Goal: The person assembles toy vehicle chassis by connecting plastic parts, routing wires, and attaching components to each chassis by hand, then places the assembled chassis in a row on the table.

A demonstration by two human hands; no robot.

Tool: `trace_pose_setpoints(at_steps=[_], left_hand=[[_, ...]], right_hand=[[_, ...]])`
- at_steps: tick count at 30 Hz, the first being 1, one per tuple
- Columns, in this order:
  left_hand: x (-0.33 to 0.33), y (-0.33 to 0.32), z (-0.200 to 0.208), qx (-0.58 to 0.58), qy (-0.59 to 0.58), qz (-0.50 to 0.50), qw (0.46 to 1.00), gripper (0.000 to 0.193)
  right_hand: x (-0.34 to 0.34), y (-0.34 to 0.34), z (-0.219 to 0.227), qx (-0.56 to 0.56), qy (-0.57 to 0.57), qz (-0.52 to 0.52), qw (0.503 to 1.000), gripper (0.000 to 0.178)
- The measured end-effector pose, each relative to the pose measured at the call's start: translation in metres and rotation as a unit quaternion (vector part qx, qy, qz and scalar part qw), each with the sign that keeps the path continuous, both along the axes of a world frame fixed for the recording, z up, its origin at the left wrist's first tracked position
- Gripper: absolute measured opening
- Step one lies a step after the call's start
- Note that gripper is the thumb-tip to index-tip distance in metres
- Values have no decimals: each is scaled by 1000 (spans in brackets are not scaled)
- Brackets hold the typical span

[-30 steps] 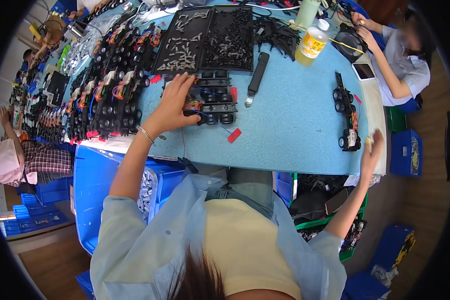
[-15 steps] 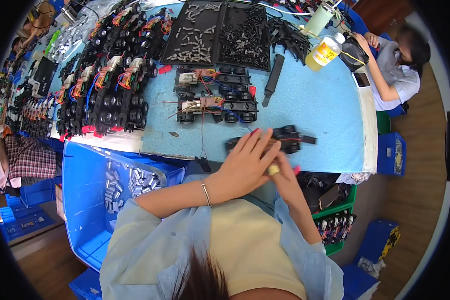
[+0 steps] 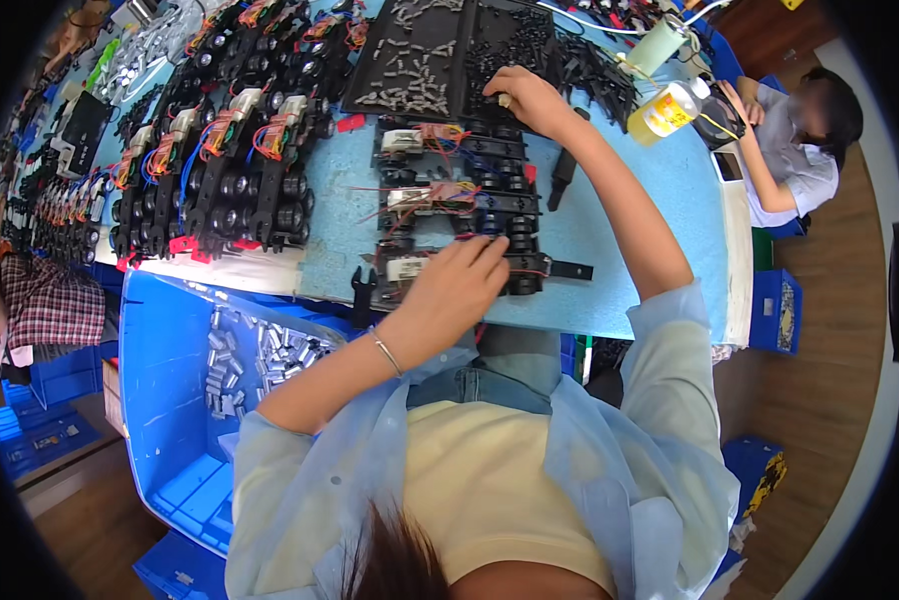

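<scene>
On the blue mat lie three toy truck chassis with black wheels, white boxes and coloured wires. Across the nearest chassis [image 3: 522, 268] is my left hand [image 3: 450, 288], its fingers bent over the middle and holding it; the thumb is hidden. My right hand [image 3: 532, 100] reaches to the near edge of the black tray [image 3: 462, 50], among small black parts. Its fingers are curled together, and what they pinch, if anything, I cannot make out. A yellowish wrap shows on one finger. The middle chassis [image 3: 460, 200] and the far chassis [image 3: 470, 142] lie behind the left hand.
Rows of more chassis [image 3: 225, 150] crowd the left. A blue bin [image 3: 160, 400] with silvery cylinders stands at the near left. A yellow-labelled bottle [image 3: 667, 112], a pale green cup [image 3: 660, 45] and a black strip [image 3: 562, 180] lie right. Another person [image 3: 805, 140] sits far right.
My right hand has left the nearest chassis and gone up to the tray. That chassis now lies still in line with the other two, my left hand still on it.
</scene>
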State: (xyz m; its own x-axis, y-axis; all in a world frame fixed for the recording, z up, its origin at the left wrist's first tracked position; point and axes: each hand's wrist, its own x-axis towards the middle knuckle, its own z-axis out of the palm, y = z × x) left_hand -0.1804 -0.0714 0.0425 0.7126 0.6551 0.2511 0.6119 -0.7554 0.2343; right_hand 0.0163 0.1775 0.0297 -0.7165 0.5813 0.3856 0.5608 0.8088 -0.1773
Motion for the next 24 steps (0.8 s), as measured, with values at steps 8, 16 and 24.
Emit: trace_pose_setpoints(at_steps=[8, 16, 24], left_hand=[[-20, -7, 26, -58, -32, -16, 998, 55], [-73, -2, 45, -159, -159, 57, 973, 59], [-65, 3, 44, -171, -209, 81, 960, 54]], right_hand=[[-8, 8, 5, -77, -30, 0, 997, 19], [-7, -63, 29, -147, 50, 68, 986, 16], [-15, -58, 9, -73, 43, 67, 994, 26]])
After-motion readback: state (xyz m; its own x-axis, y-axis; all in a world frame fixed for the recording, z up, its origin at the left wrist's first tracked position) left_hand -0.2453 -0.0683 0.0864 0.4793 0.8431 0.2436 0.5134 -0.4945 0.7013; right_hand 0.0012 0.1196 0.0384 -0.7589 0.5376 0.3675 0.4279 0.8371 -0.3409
